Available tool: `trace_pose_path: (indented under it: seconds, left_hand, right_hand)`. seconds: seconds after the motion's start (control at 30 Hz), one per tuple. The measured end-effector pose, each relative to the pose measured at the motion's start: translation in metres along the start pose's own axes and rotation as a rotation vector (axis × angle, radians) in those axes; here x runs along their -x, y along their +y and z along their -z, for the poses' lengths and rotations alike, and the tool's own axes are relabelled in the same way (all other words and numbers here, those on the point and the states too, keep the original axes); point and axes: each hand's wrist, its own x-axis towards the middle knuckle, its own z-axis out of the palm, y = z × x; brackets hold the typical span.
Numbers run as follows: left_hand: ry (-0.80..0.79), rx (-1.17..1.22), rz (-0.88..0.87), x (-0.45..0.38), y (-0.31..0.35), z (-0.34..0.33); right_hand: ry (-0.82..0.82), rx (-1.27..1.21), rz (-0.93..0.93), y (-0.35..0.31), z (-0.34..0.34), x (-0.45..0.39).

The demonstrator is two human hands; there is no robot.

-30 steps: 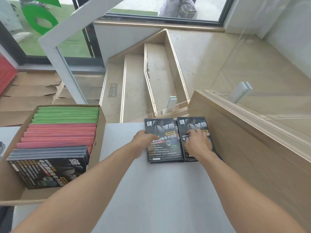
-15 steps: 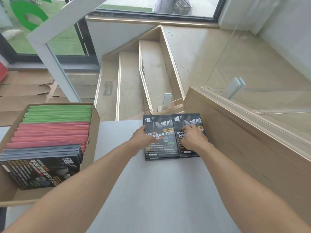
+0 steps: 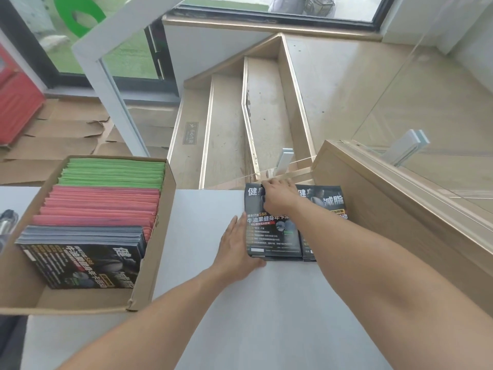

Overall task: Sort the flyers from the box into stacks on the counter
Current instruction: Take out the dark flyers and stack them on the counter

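Black flyers laid in two stacks side by side at the counter's (image 3: 266, 303) far edge, left stack (image 3: 272, 233) pressed at its left side by flat-fingered left hand (image 3: 234, 247), its top edge touched by right hand (image 3: 277, 198), fingers extended, box (image 3: 149, 263) kept at left with green, pink and black flyers.

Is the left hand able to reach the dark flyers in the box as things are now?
Probably yes. The left hand lies flat against the left edge of the left stack and holds nothing. The box is open at the top, with bare counter between, and the dark flyers are uncovered.
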Motion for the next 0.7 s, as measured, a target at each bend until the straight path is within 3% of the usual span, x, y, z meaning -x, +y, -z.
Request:
trace_pose_path:
  seconds: [0.37, 0.53, 0.7]
  left_hand:
    - [-0.012, -0.025, -0.027, 0.003, 0.000, -0.005]
    - [-0.089, 0.035, -0.030, 0.013, 0.007, 0.015]
    - [0.216, 0.228, -0.194, 0.060, 0.014, 0.060]
  right_hand:
    - [0.014, 0.003, -0.043, -0.003, -0.006, -0.002]
    - [0.252, -0.183, -0.009, -0.010, -0.012, 0.026]
    - [0.429, -0.362, 0.102, -0.042, -0.031, 0.066]
